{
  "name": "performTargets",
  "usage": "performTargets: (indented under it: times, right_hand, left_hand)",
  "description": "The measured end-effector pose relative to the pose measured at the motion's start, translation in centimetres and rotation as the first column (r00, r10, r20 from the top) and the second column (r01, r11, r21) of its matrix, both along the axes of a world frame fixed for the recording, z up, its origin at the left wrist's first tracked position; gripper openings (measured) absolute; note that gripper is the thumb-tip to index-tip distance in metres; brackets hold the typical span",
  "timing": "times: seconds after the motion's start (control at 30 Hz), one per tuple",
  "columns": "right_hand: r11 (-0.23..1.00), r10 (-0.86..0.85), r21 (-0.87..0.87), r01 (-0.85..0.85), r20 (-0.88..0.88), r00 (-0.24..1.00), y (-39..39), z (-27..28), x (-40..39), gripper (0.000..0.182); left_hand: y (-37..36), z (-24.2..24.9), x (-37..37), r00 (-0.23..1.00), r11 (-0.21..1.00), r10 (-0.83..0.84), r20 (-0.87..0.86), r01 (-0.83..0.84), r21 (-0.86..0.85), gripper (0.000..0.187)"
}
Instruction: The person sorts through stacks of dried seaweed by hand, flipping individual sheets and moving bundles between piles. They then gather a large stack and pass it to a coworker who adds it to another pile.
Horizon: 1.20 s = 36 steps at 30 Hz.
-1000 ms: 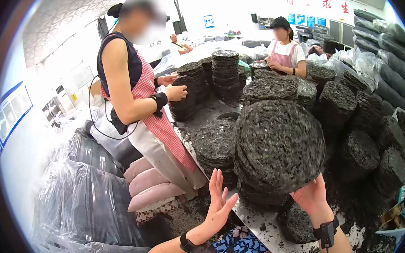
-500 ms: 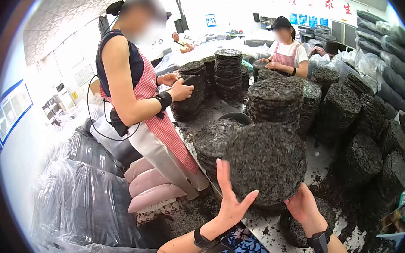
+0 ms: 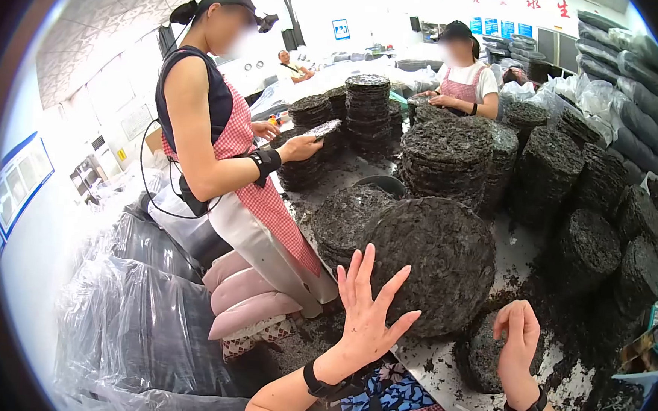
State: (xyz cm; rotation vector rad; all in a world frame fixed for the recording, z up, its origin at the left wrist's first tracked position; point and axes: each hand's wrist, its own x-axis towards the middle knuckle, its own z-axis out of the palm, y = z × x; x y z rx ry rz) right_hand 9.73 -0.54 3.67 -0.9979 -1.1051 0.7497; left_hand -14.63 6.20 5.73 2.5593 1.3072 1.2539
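A thick round stack of dark, flaky sheets (image 3: 434, 268) stands tilted on the table, its flat face toward me. Over its lower left edge is my left hand (image 3: 371, 317), fingers spread and holding nothing. My right hand (image 3: 518, 341) is raised to the right of that stack, fingers curled together; whether anything is between them is hidden. Below it lies a lower round stack (image 3: 482, 358). Left of the tilted stack is another round stack (image 3: 350, 222), beside a dark bowl (image 3: 381, 184).
At the left a co-worker (image 3: 199, 115) in a checked apron holds a flat object (image 3: 322, 130). Another co-worker (image 3: 468, 82) works across the table (image 3: 507, 243). Several tall dark stacks (image 3: 549, 174) stand at the right. Plastic-covered bundles (image 3: 141, 322) fill the lower left.
My right hand has come away from the tilted stack and its fingers have curled. My left hand's fingers now spread wider. The left co-worker's round piece has been replaced by a flat object.
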Motion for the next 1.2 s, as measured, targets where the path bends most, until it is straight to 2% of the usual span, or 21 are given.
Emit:
performTargets:
  times: [0.03,0.17,0.27,0.33,0.4,0.43,0.47,0.53,0.57,0.6,0.63,0.67,0.7,0.77,0.8,0.87,0.9,1.03,1.13,1.17,1.2]
  right_hand:
    - [0.999,-0.038,0.005,0.038,0.018,0.999,-0.5,1.6,-1.1,0.030]
    - [0.991,-0.051,0.136,-0.008,0.429,0.902,-0.6,6.5,-2.0,0.025]
    - [0.983,-0.096,0.182,0.010,0.473,0.876,2.8,11.3,-3.2,0.025]
    - [0.982,-0.110,0.187,0.025,0.462,0.880,4.3,12.1,-3.5,0.024]
    - [0.935,-0.137,0.351,-0.057,0.501,0.854,2.5,11.1,-5.4,0.023]
    - [0.898,-0.216,0.421,-0.125,0.671,0.709,1.4,9.8,-5.7,0.022]
    - [0.868,-0.251,0.450,-0.210,0.763,0.596,-0.2,9.6,-6.3,0.022]
    - [0.836,-0.260,0.459,-0.301,0.814,0.520,-1.9,8.3,-8.1,0.027]
    - [0.812,-0.373,0.525,-0.254,0.803,0.465,-0.3,7.3,-8.0,0.029]
    - [0.780,-0.480,0.589,-0.211,0.780,0.402,1.8,6.9,-7.7,0.032]
    - [0.848,-0.471,0.528,-0.049,0.792,0.388,3.1,9.3,-7.1,0.028]
    - [0.943,-0.306,0.307,0.125,0.660,0.686,4.2,10.3,-6.3,0.024]
    - [0.893,-0.385,0.443,0.074,0.671,0.633,3.9,10.5,-6.4,0.024]
    - [0.760,-0.496,0.635,-0.139,0.705,0.507,2.1,11.0,-7.5,0.026]
    - [0.813,-0.367,0.549,-0.192,0.740,0.563,1.2,10.7,-8.5,0.027]
    - [0.771,-0.498,0.633,-0.078,0.675,0.544,3.1,11.2,-7.7,0.029]
    - [0.864,-0.394,0.502,0.019,0.653,0.647,3.2,11.7,-6.8,0.029]
    - [0.873,-0.342,0.485,-0.051,0.682,0.646,2.3,9.2,-5.5,0.027]
    - [0.974,-0.207,0.178,0.140,0.447,0.870,2.7,4.9,-2.7,0.025]
    - [0.979,-0.198,0.110,0.170,0.342,0.919,2.9,3.4,-1.7,0.025]
    - [0.981,-0.194,0.037,0.191,0.232,0.953,3.1,1.7,-0.6,0.026]
  left_hand:
    - [-0.2,0.3,0.0,0.999,0.999,-0.032,0.004,0.032,-0.001,0.057]
    - [-0.7,1.3,0.9,0.996,0.995,-0.086,0.004,0.086,0.050,0.048]
    - [-1.1,1.9,1.6,0.982,0.985,-0.161,0.095,0.155,0.072,0.035]
    - [-1.0,2.8,1.8,0.924,0.959,-0.279,0.262,0.251,0.134,0.010]
    - [-1.1,4.1,2.2,0.575,0.833,-0.322,0.752,0.550,-0.064,0.030]
    - [-1.2,4.8,2.3,0.337,0.711,-0.221,0.915,0.698,-0.085,0.041]
    - [-1.2,5.7,2.4,0.180,0.637,-0.132,0.975,0.769,-0.056,0.042]
    - [-1.1,5.6,3.4,0.030,0.542,0.002,1.000,0.840,-0.026,0.042]
    - [-1.7,5.4,4.2,0.101,0.487,0.092,0.991,0.863,-0.133,0.042]
    - [-2.1,3.3,5.2,0.224,0.603,0.006,0.975,0.777,-0.182,0.042]
    - [-3.0,3.7,5.1,0.138,0.574,-0.049,0.989,0.814,-0.085,0.042]
    - [-3.7,4.2,4.6,0.050,0.541,-0.100,0.994,0.841,0.012,0.042]
    - [-3.5,4.3,3.5,-0.001,0.550,-0.142,0.990,0.831,0.080,0.038]
    - [-4.3,5.8,2.6,0.108,0.627,-0.110,0.988,0.779,-0.016,0.038]
    - [-4.8,6.1,2.7,0.174,0.662,-0.068,0.982,0.745,-0.087,0.038]
    - [-4.6,4.9,2.9,0.079,0.523,-0.238,0.968,0.850,0.059,0.038]
    - [-4.7,5.0,2.9,0.071,0.517,-0.223,0.972,0.854,0.056,0.039]
    - [-4.1,3.5,1.2,0.348,0.611,-0.266,0.899,0.782,-0.122,0.039]
    - [-3.7,2.2,0.5,0.523,0.786,-0.342,0.781,0.615,-0.068,0.034]
    - [-3.7,1.2,-0.5,0.568,0.793,-0.329,0.754,0.600,-0.106,0.024]
    - [-3.4,1.0,-0.8,0.686,0.850,-0.381,0.620,0.524,-0.058,0.026]
